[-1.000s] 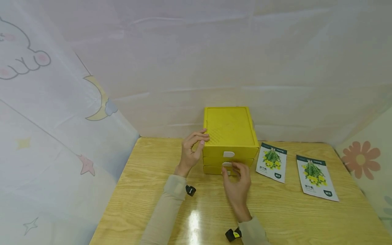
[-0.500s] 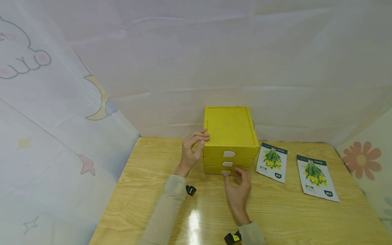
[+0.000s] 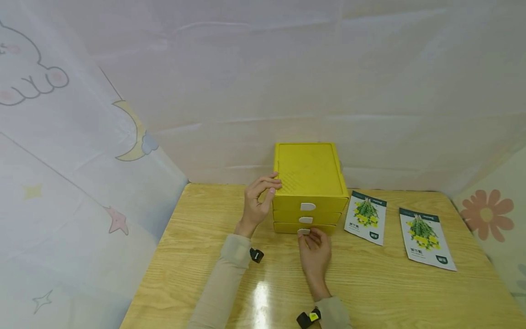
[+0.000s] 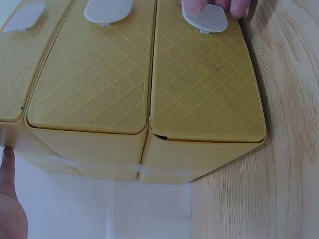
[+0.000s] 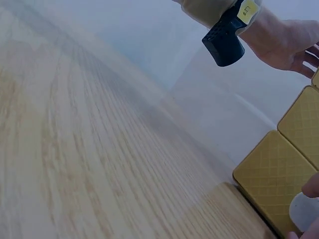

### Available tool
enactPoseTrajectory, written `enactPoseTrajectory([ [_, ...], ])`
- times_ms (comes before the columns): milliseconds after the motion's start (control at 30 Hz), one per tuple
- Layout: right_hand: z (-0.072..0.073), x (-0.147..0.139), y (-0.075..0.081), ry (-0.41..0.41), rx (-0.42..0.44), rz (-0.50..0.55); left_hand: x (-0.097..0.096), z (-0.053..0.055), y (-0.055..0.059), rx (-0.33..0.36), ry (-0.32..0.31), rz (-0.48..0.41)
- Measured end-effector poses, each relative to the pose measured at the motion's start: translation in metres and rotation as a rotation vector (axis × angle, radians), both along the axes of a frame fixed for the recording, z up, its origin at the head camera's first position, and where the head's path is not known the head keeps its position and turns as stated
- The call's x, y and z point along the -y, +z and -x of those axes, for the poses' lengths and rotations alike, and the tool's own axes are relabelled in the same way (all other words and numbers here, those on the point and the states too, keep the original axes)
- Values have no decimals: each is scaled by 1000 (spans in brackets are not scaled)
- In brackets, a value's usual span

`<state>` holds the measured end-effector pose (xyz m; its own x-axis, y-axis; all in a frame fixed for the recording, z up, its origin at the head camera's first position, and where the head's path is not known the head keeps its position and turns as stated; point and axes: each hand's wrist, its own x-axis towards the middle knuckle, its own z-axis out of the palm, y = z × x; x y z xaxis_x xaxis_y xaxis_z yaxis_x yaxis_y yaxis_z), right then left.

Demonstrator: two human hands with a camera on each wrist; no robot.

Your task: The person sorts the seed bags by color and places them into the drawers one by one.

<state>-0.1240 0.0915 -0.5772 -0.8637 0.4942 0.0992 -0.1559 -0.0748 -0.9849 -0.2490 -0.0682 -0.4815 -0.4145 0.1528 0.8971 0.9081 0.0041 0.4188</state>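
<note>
A yellow cabinet of three stacked drawers (image 3: 309,169) stands at the back of the table, each drawer with a white handle. My left hand (image 3: 256,205) rests with extended fingers on the cabinet's upper left edge. At the front, my right hand (image 3: 315,259) pinches the bottom drawer's white handle (image 4: 212,20) between thumb and fingers. In the left wrist view the thumb lies over this handle, and all three drawer fronts sit flush with the cabinet. Part of the right hand's fingertips also shows beside the handle (image 5: 303,211) in the right wrist view.
Two seed packets lie flat right of the cabinet, one packet (image 3: 365,217) close beside it and the other packet (image 3: 427,240) farther right. A pale curtain (image 3: 230,91) hangs behind the wooden table (image 3: 197,256). Each wrist wears a black camera (image 3: 256,255).
My right hand has moved down from around the middle drawer's handle to the bottom drawer's handle and now pinches it. The left hand has stayed on the cabinet's edge.
</note>
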Motion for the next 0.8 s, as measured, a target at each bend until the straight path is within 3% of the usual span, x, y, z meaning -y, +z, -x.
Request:
enactPoseTrajectory([
  [167, 9, 2, -20, -36, 37, 39, 0, 1, -1, -4, -5, -6],
  [400, 13, 1, -27, -93, 50, 6, 0, 1, -1, -6, -9, 1],
  [500, 13, -1, -22, -98, 45, 3, 0, 0, 0, -4, -7, 8],
  [800, -2, 0, 13, -65, 91, -49, 1, 0, -1, 5, 1, 16],
])
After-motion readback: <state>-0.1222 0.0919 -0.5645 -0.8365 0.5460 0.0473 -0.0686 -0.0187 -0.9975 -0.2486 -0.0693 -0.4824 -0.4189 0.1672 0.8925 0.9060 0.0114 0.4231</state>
